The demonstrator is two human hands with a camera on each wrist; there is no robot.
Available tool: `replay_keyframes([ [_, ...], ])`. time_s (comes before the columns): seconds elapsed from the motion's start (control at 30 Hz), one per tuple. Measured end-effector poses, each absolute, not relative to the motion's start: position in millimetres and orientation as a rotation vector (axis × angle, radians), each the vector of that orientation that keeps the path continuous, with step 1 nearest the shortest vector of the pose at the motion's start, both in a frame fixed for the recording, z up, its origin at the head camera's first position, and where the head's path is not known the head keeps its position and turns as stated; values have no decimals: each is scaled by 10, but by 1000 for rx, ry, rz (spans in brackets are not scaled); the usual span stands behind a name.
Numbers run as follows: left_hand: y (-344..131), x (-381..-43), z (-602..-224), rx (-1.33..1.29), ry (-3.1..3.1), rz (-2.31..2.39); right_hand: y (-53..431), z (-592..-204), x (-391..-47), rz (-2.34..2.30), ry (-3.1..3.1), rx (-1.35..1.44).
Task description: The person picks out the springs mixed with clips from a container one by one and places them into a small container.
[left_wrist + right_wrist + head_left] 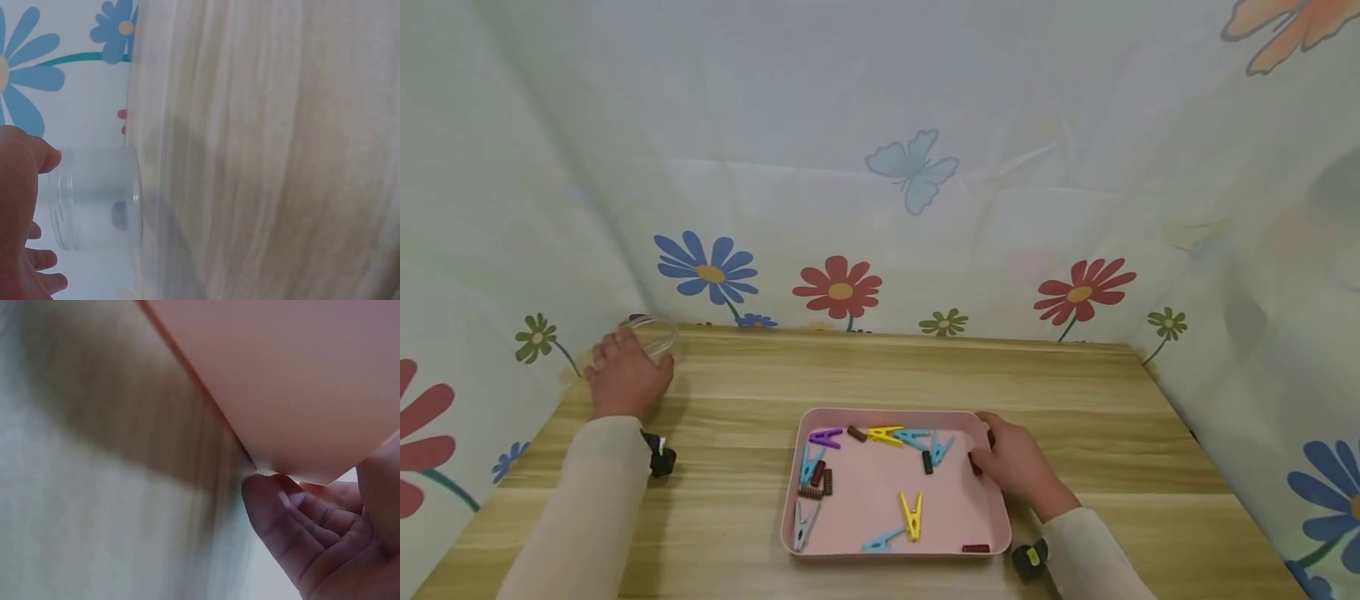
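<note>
Head: left hand (628,375) at the clear jar (664,335), far-left corner of the table (737,467), probably parked there to leave room for the pink tray (865,483). Right hand (1018,458) grips tray's right side, likely steadying it; walls keep clothespins (912,515) and small ribbed brown pieces (828,482) contained.

Left wrist: jar upright; thumb by its mouth, fingers spread, no firm grip visible.

Right wrist: fingers curled at tray's corner; can't tell if under it.

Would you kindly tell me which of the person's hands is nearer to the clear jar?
The left. The left hand is right at the clear jar, while the right hand is well away from it, at the right side of the pink tray.
</note>
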State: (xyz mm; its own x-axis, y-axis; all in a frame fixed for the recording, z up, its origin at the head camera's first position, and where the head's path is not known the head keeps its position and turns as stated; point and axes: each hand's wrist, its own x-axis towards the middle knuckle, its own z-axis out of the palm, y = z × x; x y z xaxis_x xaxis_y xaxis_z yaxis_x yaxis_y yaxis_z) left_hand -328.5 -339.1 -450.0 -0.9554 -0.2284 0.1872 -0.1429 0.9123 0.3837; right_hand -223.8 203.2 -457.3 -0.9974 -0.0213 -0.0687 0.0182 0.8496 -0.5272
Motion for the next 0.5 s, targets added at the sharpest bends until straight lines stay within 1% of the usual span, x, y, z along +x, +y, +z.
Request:
replay_keyframes([
  [0.13,-3435,-3312,-4511,316,-2842,-571,2045,-4562,-2233,-880,2949,-7],
  [0.5,-3464,-3331,-4532,459,-2841,-665,2080,-4606,-2252,-998,2902,99],
])
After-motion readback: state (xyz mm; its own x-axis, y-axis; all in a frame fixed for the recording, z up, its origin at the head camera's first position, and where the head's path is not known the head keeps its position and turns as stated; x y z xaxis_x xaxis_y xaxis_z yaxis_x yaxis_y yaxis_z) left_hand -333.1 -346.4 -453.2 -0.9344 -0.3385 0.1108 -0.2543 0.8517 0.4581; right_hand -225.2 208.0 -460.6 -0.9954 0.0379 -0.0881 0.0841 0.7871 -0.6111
